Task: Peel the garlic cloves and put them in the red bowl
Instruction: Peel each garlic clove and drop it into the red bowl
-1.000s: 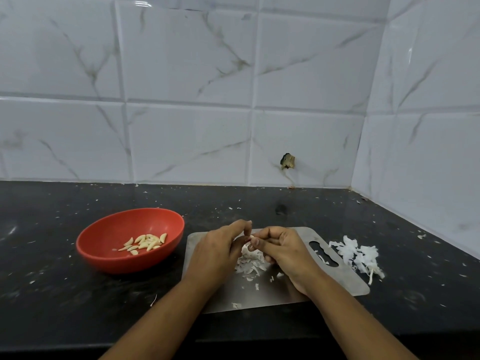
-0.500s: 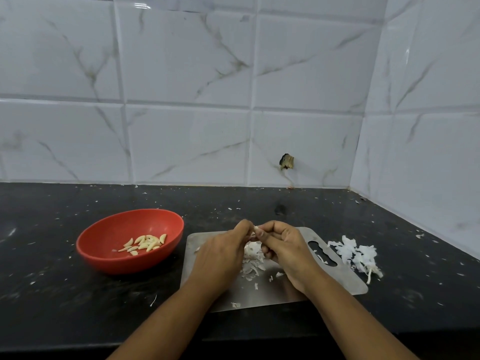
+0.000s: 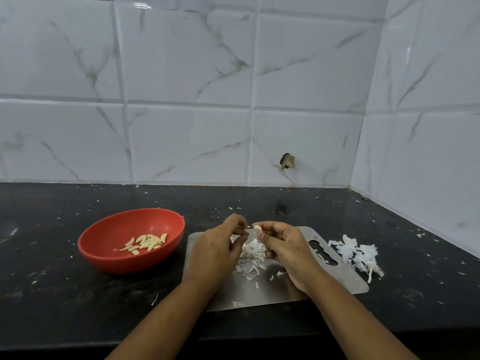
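1. Garlic clove (image 3: 257, 229), pale and seemingly mostly bare, is pinched at the fingertips of the right hand (image 3: 285, 252) and held above the far edge of the steel board (image 3: 337, 280).
2. The left hand (image 3: 218, 249) is held just beside it with curled fingers; whether a shred of skin is caught in its grip cannot be told.
3. Peeled cloves (image 3: 145, 244) are gathered in the red bowl (image 3: 104, 229), which is set on the black surface (image 3: 52, 294) to the left of the board.
4. Slipping is judged the chief risk: a small, smooth clove held only at the tips could be squeezed out and lost among the loose skins (image 3: 252, 255) below.
5. Papery scraps could cling to the clove or fingers and be carried into the bowl.
6. If the carry leftward were cut short, the clove could be dropped on the surface before the rim.
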Demonstrator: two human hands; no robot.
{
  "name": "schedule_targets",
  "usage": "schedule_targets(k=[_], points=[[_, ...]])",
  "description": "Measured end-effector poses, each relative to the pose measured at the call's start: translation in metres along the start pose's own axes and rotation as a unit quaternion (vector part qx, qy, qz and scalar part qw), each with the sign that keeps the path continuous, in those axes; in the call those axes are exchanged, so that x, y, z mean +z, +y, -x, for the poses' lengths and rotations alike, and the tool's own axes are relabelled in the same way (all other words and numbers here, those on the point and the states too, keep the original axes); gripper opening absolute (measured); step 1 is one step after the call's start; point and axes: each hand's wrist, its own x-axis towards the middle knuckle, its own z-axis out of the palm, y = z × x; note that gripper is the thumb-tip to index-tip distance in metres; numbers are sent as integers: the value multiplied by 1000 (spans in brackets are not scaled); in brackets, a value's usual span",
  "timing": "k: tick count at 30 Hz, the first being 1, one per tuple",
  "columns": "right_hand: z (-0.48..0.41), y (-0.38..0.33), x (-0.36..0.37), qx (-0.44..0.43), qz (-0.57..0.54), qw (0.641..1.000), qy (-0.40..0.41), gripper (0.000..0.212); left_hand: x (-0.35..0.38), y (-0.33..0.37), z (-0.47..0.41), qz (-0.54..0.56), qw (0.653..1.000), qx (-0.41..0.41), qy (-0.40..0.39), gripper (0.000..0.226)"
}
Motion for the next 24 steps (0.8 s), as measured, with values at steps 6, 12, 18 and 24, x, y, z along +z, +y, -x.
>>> schedule_targets(k=[6,12,18,24], points=[[2,0,1,-18,28,999,-3,12,-1,1,1,-32,999,35,-17,21],[4,-1,3,-39,44,998,-15,4,3,-6,0,-63,997,29,-25,18],[3,6,6,-107,203,973,-28,13,4,-1,2,-125,991,43,-32,16],[4,8,5,-186,292,938,-25,19,2,-7,1,-54,992,55,-99,21]])
